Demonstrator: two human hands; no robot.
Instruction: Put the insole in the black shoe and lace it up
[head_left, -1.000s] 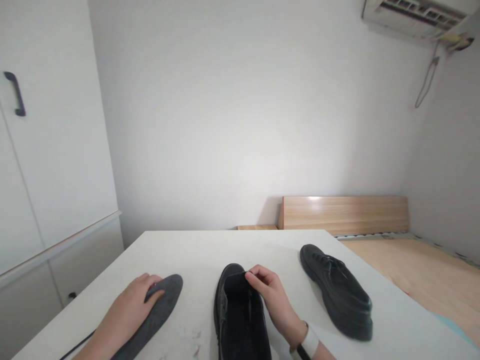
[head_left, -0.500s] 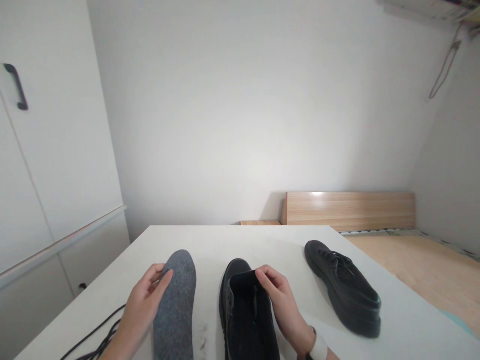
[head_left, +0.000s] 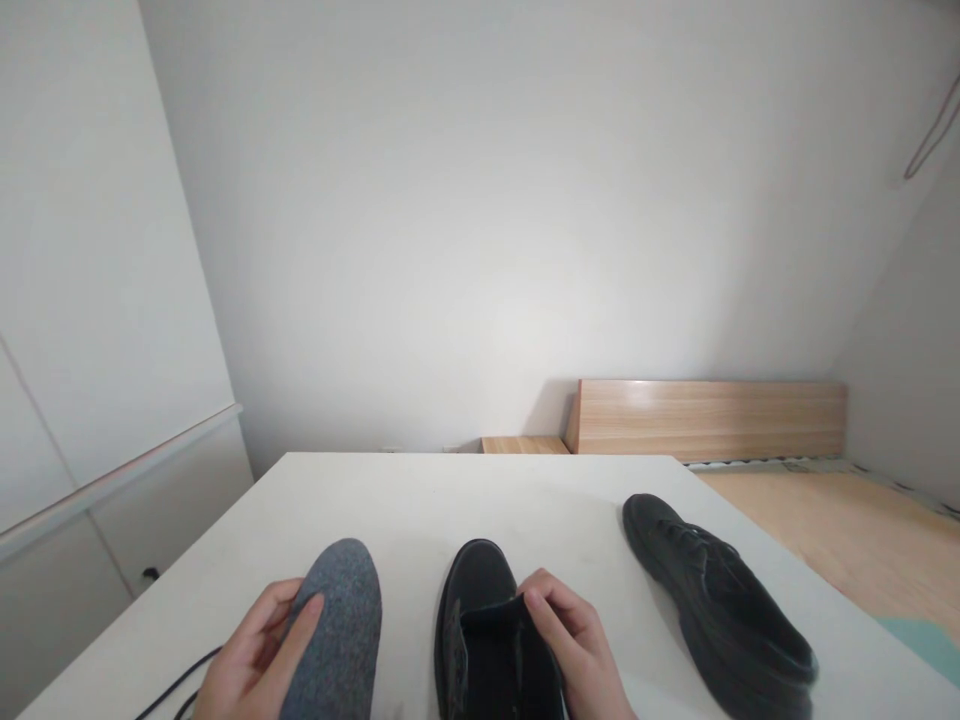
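Note:
My left hand (head_left: 251,665) grips a grey felt insole (head_left: 337,620) from its left edge, thumb on top, holding it a little above the white table (head_left: 465,490). Just right of it stands a black shoe (head_left: 480,600) with its toe pointing away from me. My right hand (head_left: 574,645) pinches the tongue of that shoe and holds the opening apart. A second black lace-up shoe (head_left: 720,610) lies on the table further right, not touched by either hand.
Black laces or a cord (head_left: 176,690) lie at the table's near left edge. A white cabinet (head_left: 90,400) stands to the left. Behind the table are a wooden bed headboard (head_left: 712,415) and a wooden floor (head_left: 840,520).
My left hand lifted the insole off the table, turned it lengthwise and brought it closer to the shoe. My right hand kept hold of the shoe's tongue. The view shifted slightly.

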